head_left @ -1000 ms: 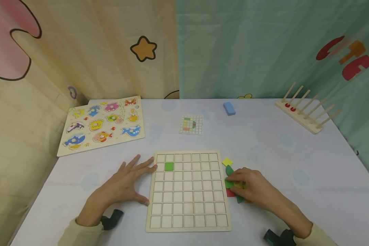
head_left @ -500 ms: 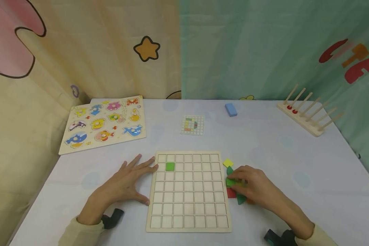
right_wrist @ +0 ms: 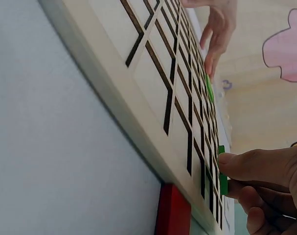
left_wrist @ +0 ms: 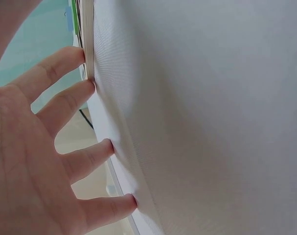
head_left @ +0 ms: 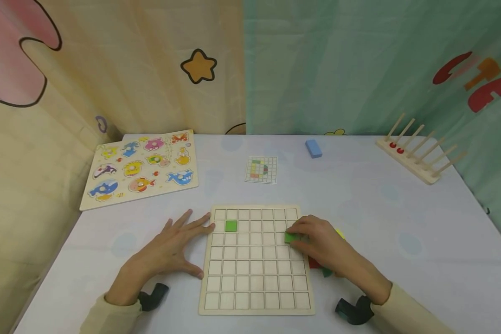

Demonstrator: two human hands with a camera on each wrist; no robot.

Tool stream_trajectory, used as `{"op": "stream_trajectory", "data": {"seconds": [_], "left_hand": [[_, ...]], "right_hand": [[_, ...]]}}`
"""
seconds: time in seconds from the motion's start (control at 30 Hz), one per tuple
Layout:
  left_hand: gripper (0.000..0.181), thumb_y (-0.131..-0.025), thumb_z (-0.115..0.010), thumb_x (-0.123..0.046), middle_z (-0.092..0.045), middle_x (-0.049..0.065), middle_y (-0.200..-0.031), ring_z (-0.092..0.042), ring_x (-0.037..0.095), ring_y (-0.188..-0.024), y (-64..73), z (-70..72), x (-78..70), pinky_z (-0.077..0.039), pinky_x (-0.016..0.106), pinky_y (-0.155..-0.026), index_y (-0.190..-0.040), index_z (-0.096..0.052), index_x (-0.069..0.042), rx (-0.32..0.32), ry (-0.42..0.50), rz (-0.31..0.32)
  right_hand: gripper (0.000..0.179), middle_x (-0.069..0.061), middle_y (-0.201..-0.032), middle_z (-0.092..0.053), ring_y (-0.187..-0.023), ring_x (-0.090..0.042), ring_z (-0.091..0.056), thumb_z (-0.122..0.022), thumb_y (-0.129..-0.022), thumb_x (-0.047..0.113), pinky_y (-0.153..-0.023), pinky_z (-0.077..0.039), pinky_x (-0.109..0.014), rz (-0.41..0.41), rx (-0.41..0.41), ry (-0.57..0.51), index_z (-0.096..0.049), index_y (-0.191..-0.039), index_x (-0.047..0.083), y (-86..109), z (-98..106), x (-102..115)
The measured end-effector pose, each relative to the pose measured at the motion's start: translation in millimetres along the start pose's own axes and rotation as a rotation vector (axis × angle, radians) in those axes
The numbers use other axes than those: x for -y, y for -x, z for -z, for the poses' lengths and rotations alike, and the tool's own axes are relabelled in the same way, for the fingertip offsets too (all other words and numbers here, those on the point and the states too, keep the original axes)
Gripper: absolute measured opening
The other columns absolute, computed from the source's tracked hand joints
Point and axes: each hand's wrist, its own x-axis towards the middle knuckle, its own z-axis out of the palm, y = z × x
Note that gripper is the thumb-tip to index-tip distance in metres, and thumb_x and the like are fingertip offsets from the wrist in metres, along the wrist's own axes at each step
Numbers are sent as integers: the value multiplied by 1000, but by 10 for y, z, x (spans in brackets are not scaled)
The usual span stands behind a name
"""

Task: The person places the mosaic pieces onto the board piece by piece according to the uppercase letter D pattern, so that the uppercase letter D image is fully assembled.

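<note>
A wooden grid board (head_left: 249, 278) lies in the middle of the table, one green square tile (head_left: 231, 226) set in its second row. My left hand (head_left: 171, 248) is spread at the board's left side; fingertips (left_wrist: 79, 55) touch its edge in the left wrist view. Over the board's right part, my right hand (head_left: 317, 241) pinches a second green tile (head_left: 291, 237) between thumb and fingers. The right wrist view shows that green tile (right_wrist: 222, 183) close over the grid. Beside the board's right edge, a red piece (head_left: 314, 263) and a dark green piece (head_left: 327, 272) lie partly hidden under that hand.
A small pattern card (head_left: 261, 170) lies beyond the board, with a blue block (head_left: 313, 149) to its right. An animal peg puzzle (head_left: 139, 169) is at the back left. A wooden peg rack (head_left: 409, 162) with red beads stands at the back right. Curtains hang behind.
My right hand has moved left from the pile of pieces to over the board, carrying a green tile. The left hand has stayed at the board's left edge.
</note>
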Motion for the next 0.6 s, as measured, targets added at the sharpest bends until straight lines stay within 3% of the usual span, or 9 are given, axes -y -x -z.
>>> {"op": "stream_trajectory", "data": {"seconds": [0.17, 0.6], "left_hand": [[108, -53, -86, -60, -26, -1, -161, -10, 42, -148, 0, 9, -7, -9, 74, -109, -148, -47, -24, 2, 3, 0], [108, -53, -86, -60, -27, -1, -161, -11, 42, -148, 2, 3, -9, -9, 74, -109, -147, -48, -23, -3, 0, 0]], "right_hand": [[22, -1, -100, -68, -93, -18, -63, -78, -82, 4, -78, -55, -32, 33, 16, 14, -75, -103, 4, -201, -106, 59], [22, -5, -103, -69, -100, -22, -63, -74, -84, 5, -90, -53, -38, 4, 88, 23, -75, -106, 3, -605, -337, 286]]}}
